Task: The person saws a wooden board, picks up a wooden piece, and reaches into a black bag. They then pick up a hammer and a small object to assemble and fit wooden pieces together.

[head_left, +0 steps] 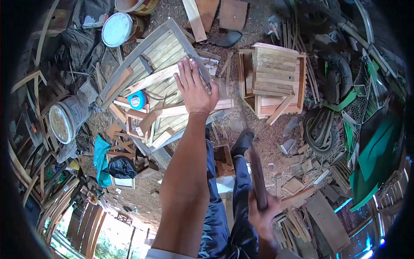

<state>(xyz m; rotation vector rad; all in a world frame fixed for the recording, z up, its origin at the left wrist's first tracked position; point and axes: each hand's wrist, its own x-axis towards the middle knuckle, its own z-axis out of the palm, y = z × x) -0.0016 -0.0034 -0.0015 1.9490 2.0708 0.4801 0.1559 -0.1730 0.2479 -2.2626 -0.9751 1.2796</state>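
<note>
My left hand (194,88) lies flat, fingers stretched out, on a pale wood strip (157,77) on the slatted wooden panel (164,52). My right hand (264,213) is closed around the dark handle of a long tool (258,177), held low beside my right leg. The tool's far end is smeared by motion, so its kind cannot be made out. On the panel, left of my left hand, stands a blue round tub (137,100). A pale wood bar (172,110) and short wood offcuts (146,123) lie nearer to me.
A small slatted wooden box (276,71) stands on the ground at the right. Buckets (117,30) and a lidded pail (62,123) are at the left. A wheel (321,129), green sheeting (377,151) and scrap wood (297,224) crowd the right side.
</note>
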